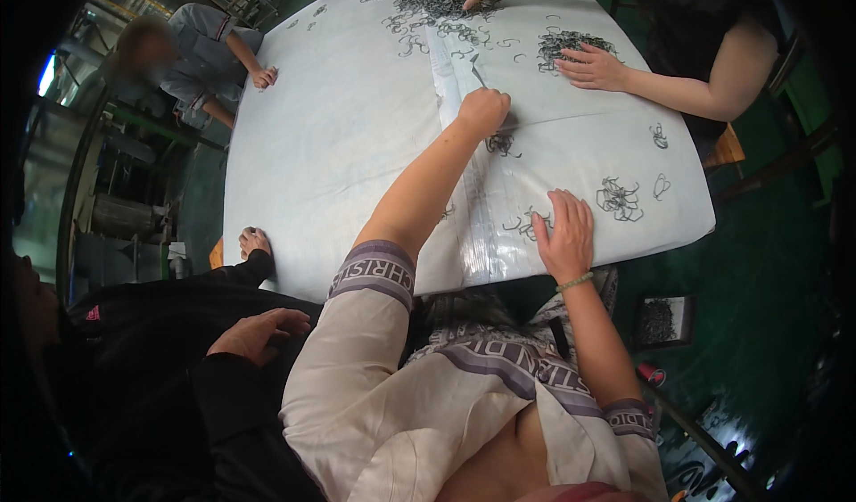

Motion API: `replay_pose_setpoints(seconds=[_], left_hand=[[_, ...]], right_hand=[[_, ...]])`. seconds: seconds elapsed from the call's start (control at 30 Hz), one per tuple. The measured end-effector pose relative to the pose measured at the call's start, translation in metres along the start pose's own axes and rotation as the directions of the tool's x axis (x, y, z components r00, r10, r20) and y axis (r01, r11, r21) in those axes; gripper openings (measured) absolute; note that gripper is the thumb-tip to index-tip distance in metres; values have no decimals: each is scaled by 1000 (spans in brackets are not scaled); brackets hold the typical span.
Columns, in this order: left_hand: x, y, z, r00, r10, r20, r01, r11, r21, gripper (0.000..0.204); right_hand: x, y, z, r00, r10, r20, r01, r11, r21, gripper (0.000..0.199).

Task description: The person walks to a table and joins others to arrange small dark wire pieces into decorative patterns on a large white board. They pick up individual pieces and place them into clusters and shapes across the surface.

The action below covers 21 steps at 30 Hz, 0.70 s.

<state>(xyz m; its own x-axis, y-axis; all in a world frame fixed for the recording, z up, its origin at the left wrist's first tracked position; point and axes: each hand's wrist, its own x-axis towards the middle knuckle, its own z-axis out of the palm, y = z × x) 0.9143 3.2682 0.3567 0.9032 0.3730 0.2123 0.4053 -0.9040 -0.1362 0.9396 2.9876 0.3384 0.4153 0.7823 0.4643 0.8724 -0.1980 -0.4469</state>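
My left hand (484,112) reaches far across the white-covered table (330,136), its fingers closed. From the fist a thin, pointed, blade-like piece (479,72) sticks out; its exact kind I cannot make out. It lies over a shiny clear strip (477,226) running along the cover. Just below that fist is a small clump of dark curved metal pieces (503,145), hook-like in shape. My right hand (571,234) rests flat near the table's front edge, fingers extended, beside a few more curved pieces (524,225). A looser pile (619,200) lies to its right.
Larger piles of curved pieces (437,1) sit at the far side. Other people's hands work there, one on the pile at right (588,67). Two people are at the left edge. A tray of dark pieces (663,321) stands on the green floor.
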Motion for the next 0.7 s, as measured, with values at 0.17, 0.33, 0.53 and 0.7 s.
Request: replay_pose_setpoints(seconds=[0.17, 0.33, 0.53, 0.7], left_hand=[[-14, 15, -36, 980, -130, 151, 178, 913, -368, 13], [-53, 32, -50, 981, -125, 151, 192, 770, -608, 22], [-85, 27, -24, 993, -116, -24, 86, 844, -530, 20], [-89, 19, -55, 931, -306, 201, 349, 577, -738, 19]], right_hand=[[0, 4, 1, 1000, 5, -16, -5, 1000, -7, 43], [2, 0, -2, 1000, 7, 12, -6, 999, -40, 46], [1, -3, 0, 1000, -8, -6, 8, 999, -34, 45], [0, 0, 0, 1000, -12, 3, 12, 999, -34, 45]])
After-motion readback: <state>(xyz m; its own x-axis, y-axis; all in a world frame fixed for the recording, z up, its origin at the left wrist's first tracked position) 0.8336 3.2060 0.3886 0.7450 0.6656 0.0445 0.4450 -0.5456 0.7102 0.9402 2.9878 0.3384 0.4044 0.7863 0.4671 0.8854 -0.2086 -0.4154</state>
